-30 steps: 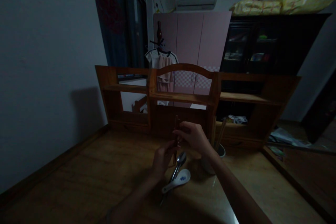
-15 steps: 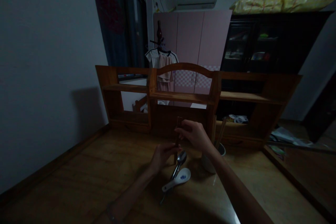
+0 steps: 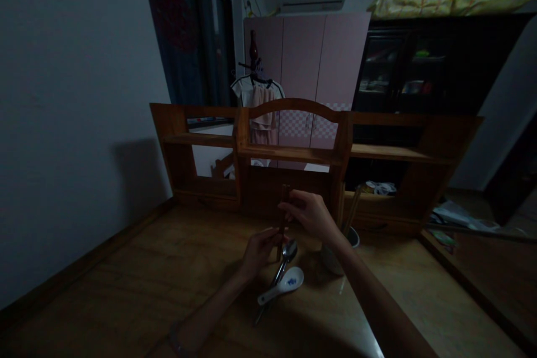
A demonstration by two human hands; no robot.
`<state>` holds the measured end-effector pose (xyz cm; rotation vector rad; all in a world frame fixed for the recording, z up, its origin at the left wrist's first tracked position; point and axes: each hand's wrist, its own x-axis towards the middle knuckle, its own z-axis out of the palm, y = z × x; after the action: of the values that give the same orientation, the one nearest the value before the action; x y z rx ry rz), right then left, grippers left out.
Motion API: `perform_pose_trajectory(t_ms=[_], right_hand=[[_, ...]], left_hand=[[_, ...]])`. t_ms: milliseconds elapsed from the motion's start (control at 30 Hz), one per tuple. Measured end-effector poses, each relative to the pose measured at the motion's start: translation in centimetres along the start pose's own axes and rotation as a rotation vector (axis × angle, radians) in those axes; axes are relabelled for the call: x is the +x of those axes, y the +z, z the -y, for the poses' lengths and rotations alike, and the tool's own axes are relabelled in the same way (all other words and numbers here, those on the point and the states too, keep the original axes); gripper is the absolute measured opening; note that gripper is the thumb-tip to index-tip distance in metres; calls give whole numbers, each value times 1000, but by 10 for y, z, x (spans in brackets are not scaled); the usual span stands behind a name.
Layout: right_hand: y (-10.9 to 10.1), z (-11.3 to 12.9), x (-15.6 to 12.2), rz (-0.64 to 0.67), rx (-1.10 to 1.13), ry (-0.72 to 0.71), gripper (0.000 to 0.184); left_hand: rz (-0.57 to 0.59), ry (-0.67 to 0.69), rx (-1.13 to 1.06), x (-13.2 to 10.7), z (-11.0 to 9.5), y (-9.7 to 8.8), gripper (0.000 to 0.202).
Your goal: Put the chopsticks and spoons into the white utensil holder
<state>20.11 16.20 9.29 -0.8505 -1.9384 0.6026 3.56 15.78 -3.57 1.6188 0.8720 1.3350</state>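
Dark brown chopsticks (image 3: 283, 218) stand nearly upright between my hands, their lower ends at or close above the tabletop. My left hand (image 3: 260, 251) is closed around their lower part, while my right hand (image 3: 308, 211) pinches them near the top. Just in front of them lies a metal spoon (image 3: 288, 251) with a long handle. Across that handle rests a white ceramic spoon (image 3: 285, 284) with a blue mark in its bowl. Beside my right forearm, and partly hidden by it, a light-coloured cup (image 3: 331, 260) holds several lighter chopsticks (image 3: 354, 210).
The wooden tabletop (image 3: 138, 279) meets a wall on the left. A wooden shelf unit (image 3: 293, 152) runs along its back edge, with a small white bundle (image 3: 381, 187) in the right compartment. Behind it stand a pink wardrobe (image 3: 302, 61) and a dark cabinet (image 3: 444, 67).
Both hands keep their hold on the chopsticks almost unmoved. The whole view has shifted very slightly; the spoons and cup stay where they were.
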Motion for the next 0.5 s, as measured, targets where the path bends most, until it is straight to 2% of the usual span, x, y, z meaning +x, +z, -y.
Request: perform_pose_trajectory(t_ms=[333, 500], right_hand=[[-1, 0, 0, -10, -58, -24, 18], [0, 0, 0, 4, -15, -30, 16]], left_hand=[[-10, 15, 55, -2, 3, 1, 29], [-14, 16, 112, -2, 2, 1, 28]])
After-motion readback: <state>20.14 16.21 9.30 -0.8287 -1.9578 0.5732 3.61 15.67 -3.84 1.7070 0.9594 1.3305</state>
